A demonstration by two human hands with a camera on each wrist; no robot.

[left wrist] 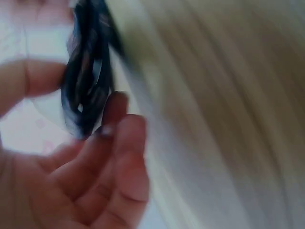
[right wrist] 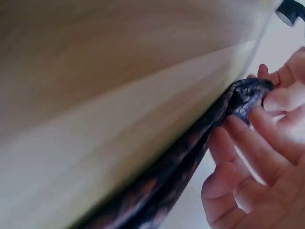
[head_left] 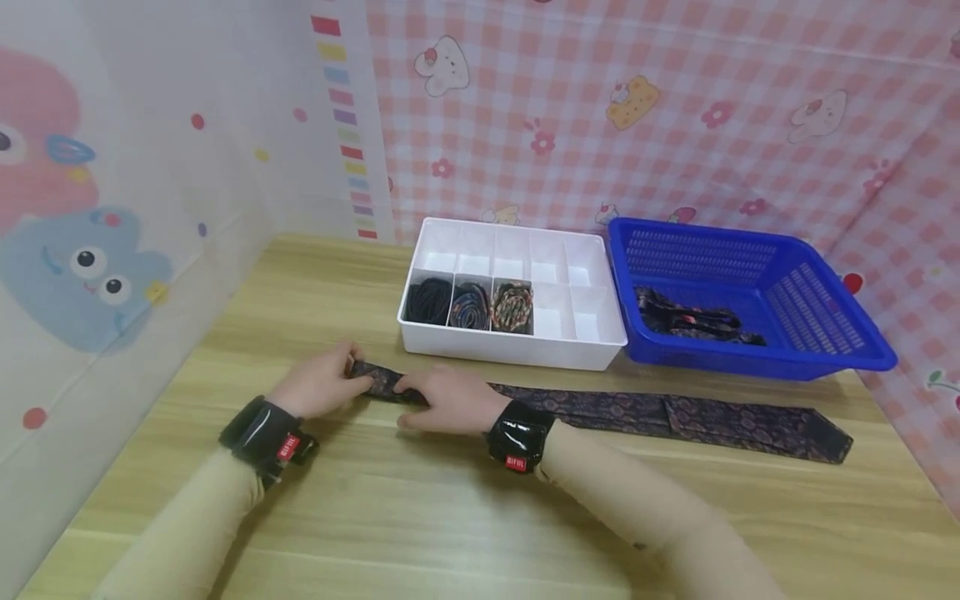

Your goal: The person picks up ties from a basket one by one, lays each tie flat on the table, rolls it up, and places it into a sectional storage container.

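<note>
A dark paisley necktie (head_left: 600,410) stretches across the table, its wide pointed end at the right. Its left end is coiled into a loose, flat roll, seen close in the left wrist view, where the tie (left wrist: 86,102) shows several layers. My left hand (head_left: 318,385) pinches this roll between thumb and fingers. Just to the right, my right hand (head_left: 453,400) holds the tie from above, thumb on the near side. In the right wrist view the right fingers (right wrist: 257,148) lie along the tie (right wrist: 190,148) beside the coiled part.
Behind the hands stands a white divided box (head_left: 513,354); three front-left compartments hold rolled ties, including a black one (head_left: 429,302). Right beside it, a blue basket (head_left: 750,354) contains more dark patterned ties (head_left: 690,319). Patterned cloth (head_left: 570,108) hangs behind the table.
</note>
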